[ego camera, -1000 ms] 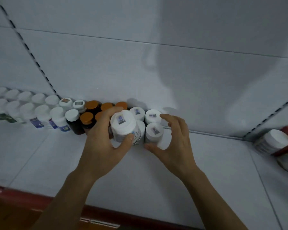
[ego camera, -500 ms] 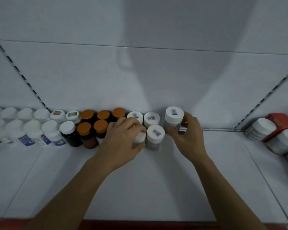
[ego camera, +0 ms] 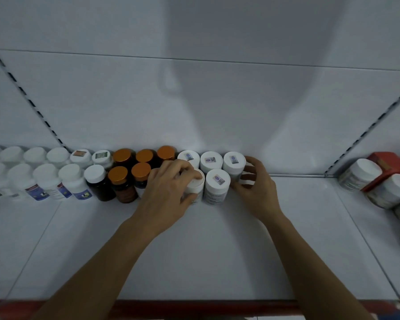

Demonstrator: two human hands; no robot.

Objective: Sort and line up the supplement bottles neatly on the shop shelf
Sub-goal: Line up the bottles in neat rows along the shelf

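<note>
My left hand (ego camera: 169, 188) grips the front white bottle (ego camera: 195, 185), right hand (ego camera: 256, 185) wraps the back-row bottle (ego camera: 234, 161); I'd nudge both flush (labels forward) toward the shelf (ego camera: 217, 250) back edge.

This is a shop. A white display shelf (ego camera: 217, 250) with a red front edge (ego camera: 194, 306), backed by a white panel (ego camera: 125, 100) between slotted uprights (ego camera: 365, 132), carries many matching white-capped plastic bottles (ego camera: 69, 172) and orange-capped brown bottles (ego camera: 117, 175) in two rows, several with stickered lids.
</note>
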